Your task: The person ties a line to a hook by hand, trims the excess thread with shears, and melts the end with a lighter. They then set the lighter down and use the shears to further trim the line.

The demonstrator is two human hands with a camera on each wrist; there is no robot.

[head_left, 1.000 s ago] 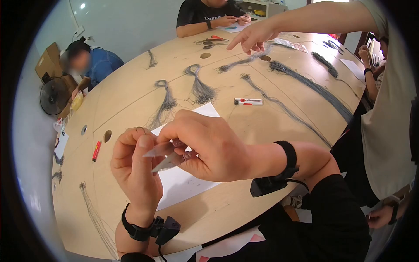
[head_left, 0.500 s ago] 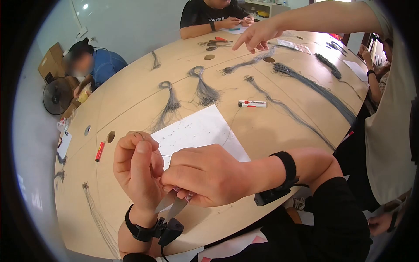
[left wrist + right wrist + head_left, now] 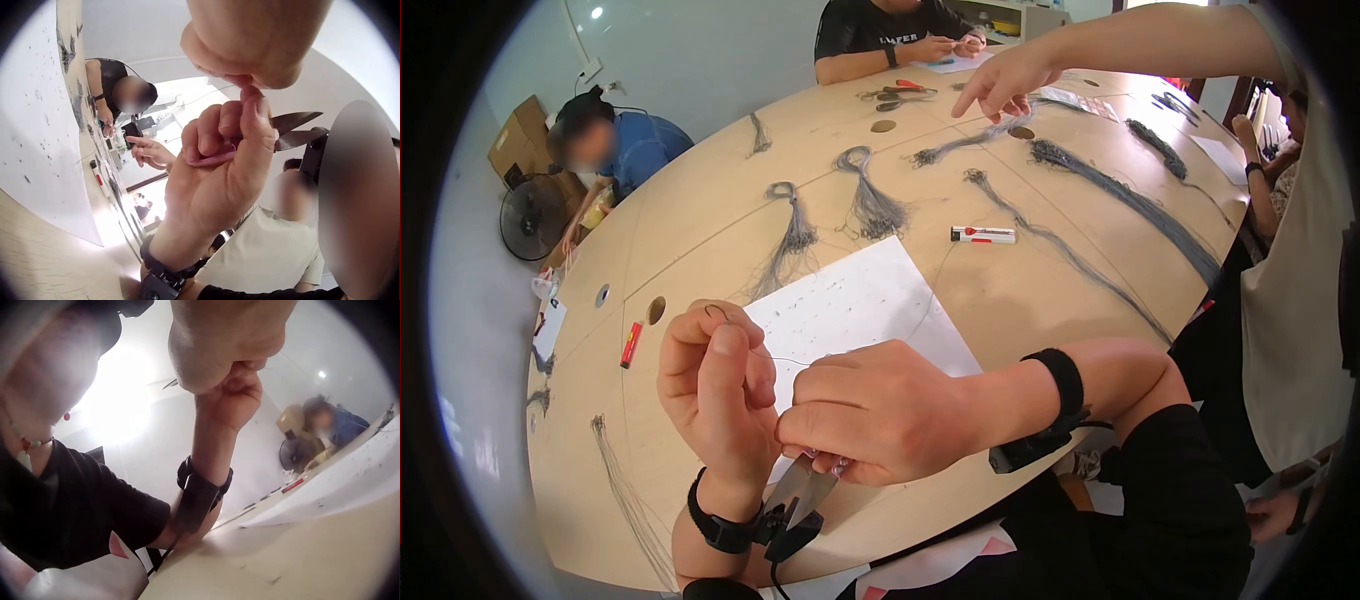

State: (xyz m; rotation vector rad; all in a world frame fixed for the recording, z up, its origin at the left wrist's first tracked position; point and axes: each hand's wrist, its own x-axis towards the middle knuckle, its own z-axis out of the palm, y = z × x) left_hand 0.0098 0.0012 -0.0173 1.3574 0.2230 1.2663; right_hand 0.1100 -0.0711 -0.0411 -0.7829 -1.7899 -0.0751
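Observation:
My left hand [image 3: 715, 390] pinches a fish hook [image 3: 717, 311] between thumb and forefinger, its dark bend sticking up past the fingertips. From there a thin line [image 3: 785, 360] runs toward my right hand [image 3: 875, 410], close beside the left. Tucked in my right hand are scissors, their parted blades [image 3: 802, 490] pointing down over the left wrist. In the left wrist view, right-hand fingers curl around the pink scissor handle [image 3: 214, 159], and the blades [image 3: 297, 129] stick out past the thumb. The right fingertips' hold on the line is hidden.
White paper [image 3: 855, 290] scattered with tiny dark bits lies under the hands. Beyond it are bundles of grey line [image 3: 870, 205] and a white-and-red tube [image 3: 983, 235]. A red lighter-like stick [image 3: 631, 345] lies left. Another person's arm [image 3: 1140, 45] reaches over the table from the right.
My right hand has moved down from the left fingertips, carrying the scissors; the blades now point down over the left wrist. The line between the hands has come into view.

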